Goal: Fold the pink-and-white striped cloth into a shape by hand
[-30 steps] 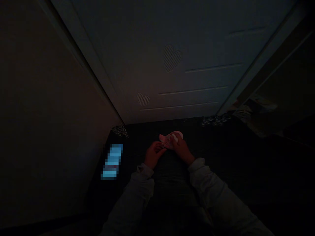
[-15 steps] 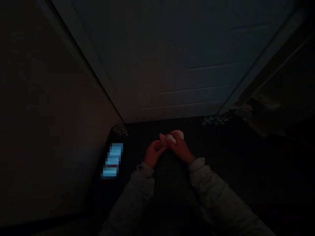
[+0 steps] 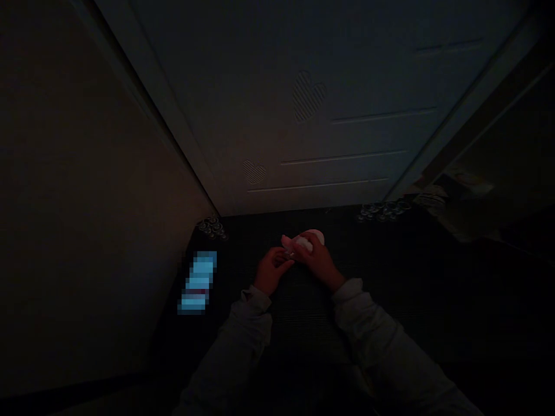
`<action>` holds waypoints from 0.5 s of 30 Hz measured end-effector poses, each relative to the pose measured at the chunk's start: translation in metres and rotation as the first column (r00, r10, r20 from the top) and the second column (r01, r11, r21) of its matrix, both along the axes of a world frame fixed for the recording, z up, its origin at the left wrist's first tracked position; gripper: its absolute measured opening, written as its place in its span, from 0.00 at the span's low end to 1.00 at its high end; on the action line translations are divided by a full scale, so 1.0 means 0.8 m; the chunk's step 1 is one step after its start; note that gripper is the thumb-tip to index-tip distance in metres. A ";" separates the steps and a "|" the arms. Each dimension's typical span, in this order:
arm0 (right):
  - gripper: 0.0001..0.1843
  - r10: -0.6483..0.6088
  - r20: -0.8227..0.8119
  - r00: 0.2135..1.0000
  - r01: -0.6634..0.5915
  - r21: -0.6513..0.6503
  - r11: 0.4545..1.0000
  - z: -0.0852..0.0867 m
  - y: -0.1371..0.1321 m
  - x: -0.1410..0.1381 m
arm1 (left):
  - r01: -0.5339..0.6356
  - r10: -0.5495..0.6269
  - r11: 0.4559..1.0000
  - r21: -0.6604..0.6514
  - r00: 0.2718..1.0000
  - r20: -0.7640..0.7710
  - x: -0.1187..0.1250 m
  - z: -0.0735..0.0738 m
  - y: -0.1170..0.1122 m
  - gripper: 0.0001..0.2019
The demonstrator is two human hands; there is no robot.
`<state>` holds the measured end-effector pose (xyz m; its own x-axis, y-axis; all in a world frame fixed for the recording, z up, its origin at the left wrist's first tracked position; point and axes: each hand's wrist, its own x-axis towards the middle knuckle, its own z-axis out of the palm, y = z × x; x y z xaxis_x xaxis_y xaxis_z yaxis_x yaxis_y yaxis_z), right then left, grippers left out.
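Note:
The scene is very dark. My right hand [image 3: 318, 263] is closed around a small pale pink rounded object [image 3: 310, 238] on a dark ribbed surface [image 3: 390, 277]. My left hand [image 3: 269, 273] has its fingers pinched together at the object's left end, touching it. What the pink object is cannot be made out. Both arms wear light long sleeves.
A lit phone screen [image 3: 198, 283] lies left of my hands. Small clusters of shiny round items sit at the back left [image 3: 212, 227] and back right [image 3: 384, 211]. A white door [image 3: 303, 127] with heart marks rises behind, a wall stands at left.
My hands have stayed nearly still; the right hand's fingers shifted slightly over the pink object, covering more of it.

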<state>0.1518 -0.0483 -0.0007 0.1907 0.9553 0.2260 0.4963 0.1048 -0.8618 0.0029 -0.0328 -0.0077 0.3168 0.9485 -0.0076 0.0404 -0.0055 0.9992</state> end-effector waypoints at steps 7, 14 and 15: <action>0.18 0.036 0.043 0.998 -0.037 0.026 0.999 0.000 -0.001 -0.001 | 0.003 -0.003 1.000 0.011 1.000 -0.026 0.000 0.002 0.000 0.15; 0.17 -0.073 -0.024 0.997 0.072 -0.019 0.997 -0.005 0.003 0.002 | 0.025 -0.025 0.999 0.030 0.999 -0.027 -0.003 -0.008 0.002 0.16; 0.17 -0.072 -0.028 0.997 0.072 -0.021 0.997 -0.005 0.004 0.002 | 0.025 -0.024 0.999 0.021 0.999 -0.028 -0.003 -0.008 0.002 0.16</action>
